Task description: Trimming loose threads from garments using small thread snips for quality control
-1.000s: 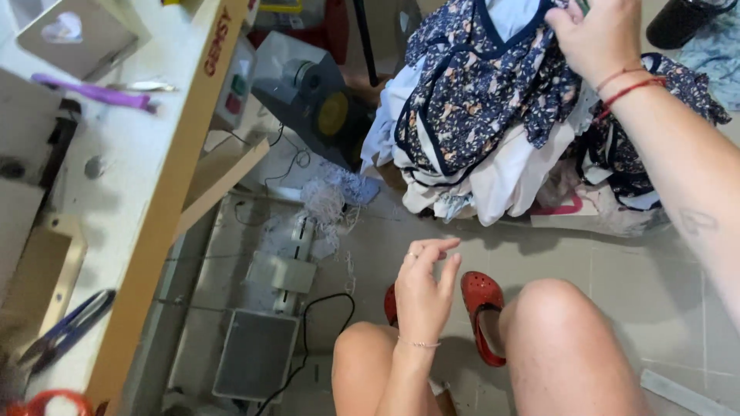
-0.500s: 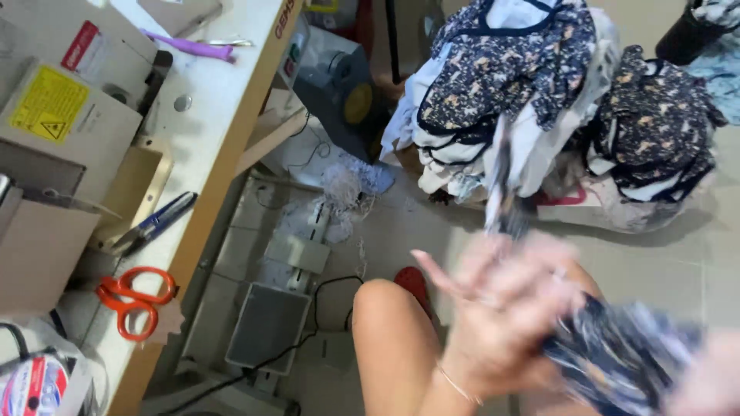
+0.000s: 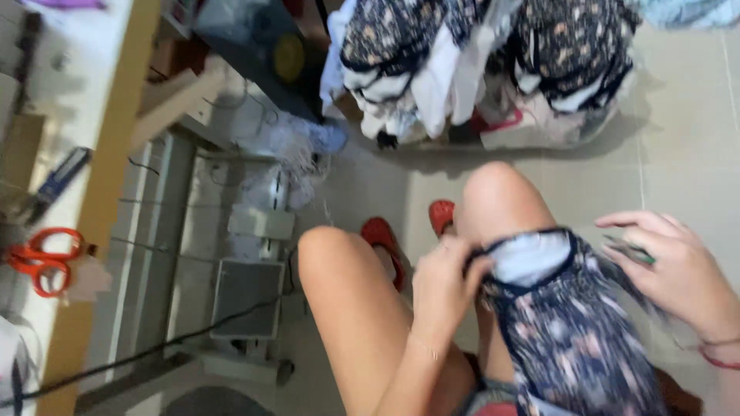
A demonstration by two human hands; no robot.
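A dark blue floral garment [image 3: 566, 331] with a pale lining lies across my right thigh. My left hand [image 3: 445, 286] pinches its dark-trimmed edge near the knee. My right hand [image 3: 678, 270] hovers at the garment's right side with fingers spread, a small dark-green object under the fingers; whether it grips it is unclear. A pile of similar floral garments [image 3: 478, 62] sits on the floor ahead of my knees. The view is blurred.
A sewing table [image 3: 92, 192] runs along the left, with orange scissors [image 3: 38, 258] and blue snips [image 3: 62, 173] on it. Under it are a grey foot pedal [image 3: 247, 300], cables and a motor. My feet wear red sandals [image 3: 385, 239] on a tiled floor.
My right hand left the pile and came down to my lap with a floral garment. My left hand took hold of its edge. The camera tilted down and right.
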